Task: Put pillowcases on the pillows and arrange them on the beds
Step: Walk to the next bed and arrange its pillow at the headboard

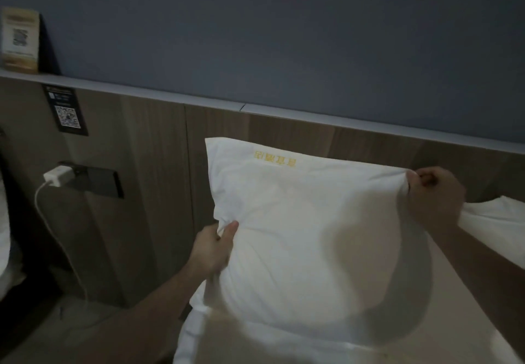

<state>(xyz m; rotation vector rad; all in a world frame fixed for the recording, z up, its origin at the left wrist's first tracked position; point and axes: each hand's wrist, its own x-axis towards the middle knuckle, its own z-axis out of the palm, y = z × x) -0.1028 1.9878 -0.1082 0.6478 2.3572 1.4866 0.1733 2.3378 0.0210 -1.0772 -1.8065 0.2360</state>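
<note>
A dim bedroom, seen from a camera worn on a person's head. In the centre of the frame a white pillow [306,238], already inside its pillowcase with yellow embroidered lettering near its top edge, stands upright at the head of a bed [355,346], in front of a wooden headboard panel [159,165]. The left hand [211,250], at centre left, pinches a fold of fabric on the pillow's left edge between thumb and fingers. The right hand [434,193], at centre right, has its fingers curled around the pillow's upper right corner. A second white pillow [494,221] shows at the right edge. At upper left, a card [20,38] stands on a ledge; below it, a charger [55,176] is plugged into a wall socket. The pillow looks light, soft and floppy, so corners and side seams likely give the surest hold.
</note>
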